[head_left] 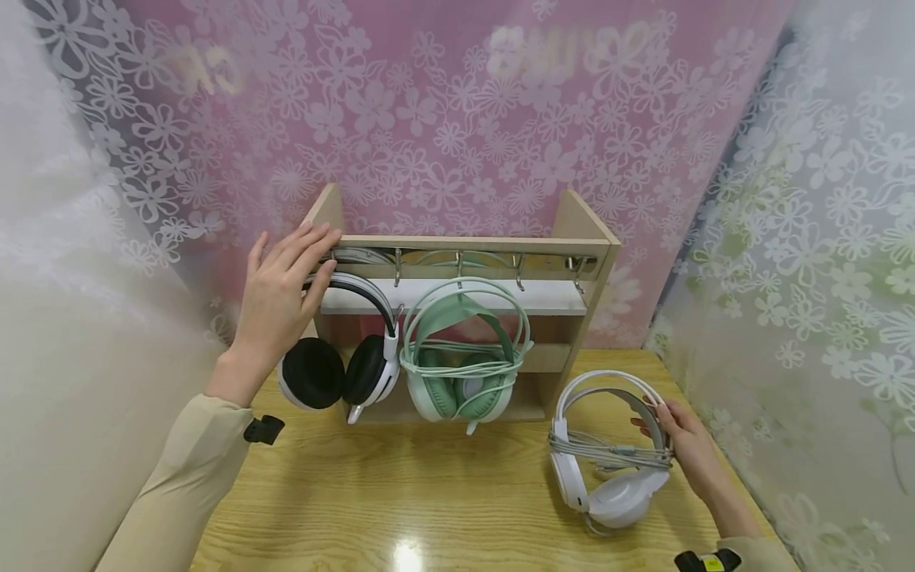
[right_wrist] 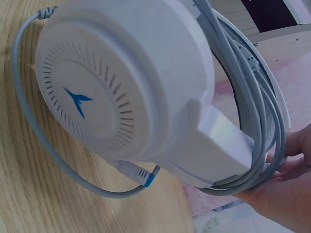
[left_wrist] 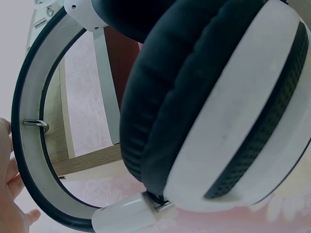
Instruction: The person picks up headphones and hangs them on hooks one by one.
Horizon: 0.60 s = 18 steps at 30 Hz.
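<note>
My left hand [head_left: 279, 294] lies at the top left corner of the wooden rack [head_left: 472, 241], its fingers fairly straight along the edge. Just below it, black-and-white headphones [head_left: 389, 373] hang by their headband; the left wrist view shows a metal hook [left_wrist: 36, 124] inside the band. On the right, my right hand [head_left: 689, 445] grips the headband side of a white headset [head_left: 618, 499] low over the table. Grey cable [right_wrist: 252, 107] is wound around that headset, and a blue mark shows on its earcup [right_wrist: 77, 99].
Mint-green headphones [head_left: 432, 389] with wound cable hang at the rack's middle. Bare metal hooks [head_left: 519, 272] line the rack to their right. A wood-grain table [head_left: 343, 492] spreads in front. Flowered curtains [head_left: 443, 119] enclose the back and sides.
</note>
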Motion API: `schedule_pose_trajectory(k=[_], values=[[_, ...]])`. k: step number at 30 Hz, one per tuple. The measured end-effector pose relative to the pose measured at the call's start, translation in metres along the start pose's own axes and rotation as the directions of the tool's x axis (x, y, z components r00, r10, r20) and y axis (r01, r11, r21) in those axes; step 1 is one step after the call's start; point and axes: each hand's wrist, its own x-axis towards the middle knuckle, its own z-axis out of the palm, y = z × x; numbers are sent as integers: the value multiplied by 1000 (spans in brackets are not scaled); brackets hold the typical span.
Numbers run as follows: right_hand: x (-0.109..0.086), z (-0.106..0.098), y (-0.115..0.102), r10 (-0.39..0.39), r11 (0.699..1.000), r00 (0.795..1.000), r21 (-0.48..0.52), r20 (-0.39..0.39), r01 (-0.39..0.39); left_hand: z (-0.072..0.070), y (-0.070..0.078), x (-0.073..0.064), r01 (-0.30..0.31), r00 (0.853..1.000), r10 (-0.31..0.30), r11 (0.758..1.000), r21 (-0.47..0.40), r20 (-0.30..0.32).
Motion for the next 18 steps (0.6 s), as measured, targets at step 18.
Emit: schedule_pose_trajectory(k=[18], values=[[-3, 8, -15, 7, 998, 1000, -59, -2, -8, 0, 0, 0, 7, 1000, -7, 1000, 3, 8]])
